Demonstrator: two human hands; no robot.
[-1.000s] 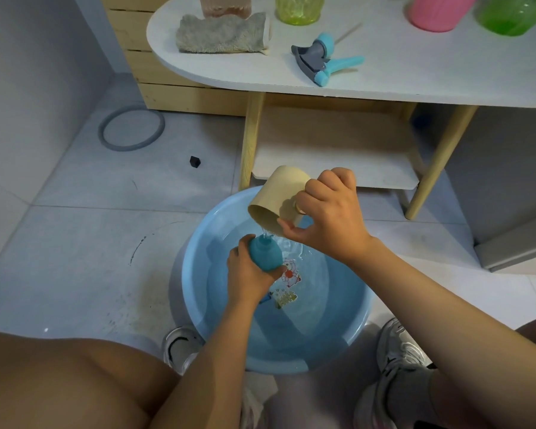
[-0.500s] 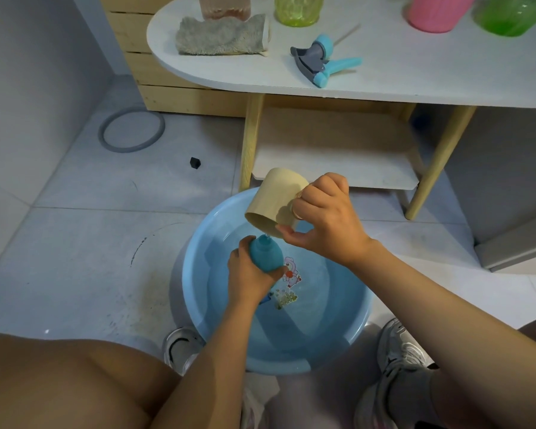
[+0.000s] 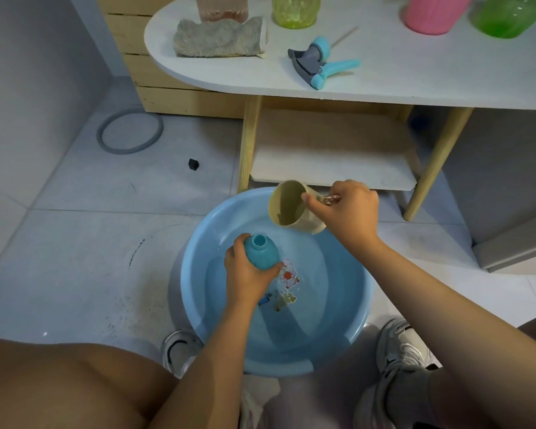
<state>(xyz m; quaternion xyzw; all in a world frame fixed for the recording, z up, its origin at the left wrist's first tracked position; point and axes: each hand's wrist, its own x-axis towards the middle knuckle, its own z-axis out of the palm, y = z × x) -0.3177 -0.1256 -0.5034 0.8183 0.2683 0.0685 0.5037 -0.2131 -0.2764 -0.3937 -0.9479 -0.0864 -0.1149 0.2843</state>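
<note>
Bottle [image 3: 260,254] is over the basin [image 3: 338,305], mouth up, and I see my left hand [image 3: 245,275] wrapped round it. My right hand [image 3: 348,213] grips the cup [image 3: 287,207] by its handle, tipped sideways above the far rim.

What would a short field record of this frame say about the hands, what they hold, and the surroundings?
left hand: grips a teal bottle, mouth up
right hand: holds a beige cup, tipped sideways, apart from the bottle
blue basin: on the floor, below both hands
table: bears a spray head and a grey cloth
</note>
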